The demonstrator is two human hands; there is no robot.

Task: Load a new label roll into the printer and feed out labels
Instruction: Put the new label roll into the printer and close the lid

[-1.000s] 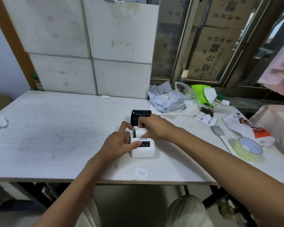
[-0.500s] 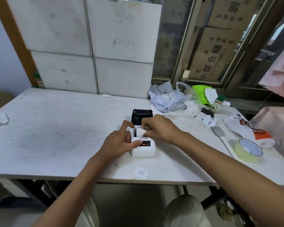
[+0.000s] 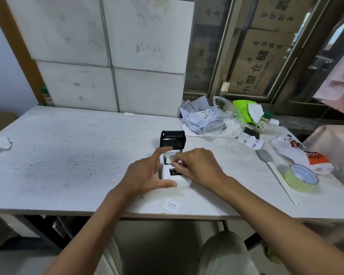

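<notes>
A small white label printer (image 3: 182, 182) stands on the white table (image 3: 68, 159), its black lid (image 3: 172, 141) swung open toward the back. A white label roll (image 3: 169, 157) lies in the open bay. My left hand (image 3: 147, 173) clasps the printer's left side, thumb along the front and index finger raised toward the lid. My right hand (image 3: 197, 167) rests over the printer's right top, fingertips pinching the white label end at the bay's front edge. The small black display panel (image 3: 173, 172) shows between the hands.
A single printed label (image 3: 171, 206) lies near the table's front edge. To the right are a green tape roll (image 3: 300, 178), a white spatula (image 3: 274, 169), a snack bag (image 3: 306, 155), a label strip (image 3: 248, 140), a small bottle (image 3: 263, 123) and plastic bags (image 3: 205, 118).
My right hand has slid forward from the roll to the front of the bay, pinching the label end. My left index finger has lifted toward the lid. The red light on the panel no longer shows.
</notes>
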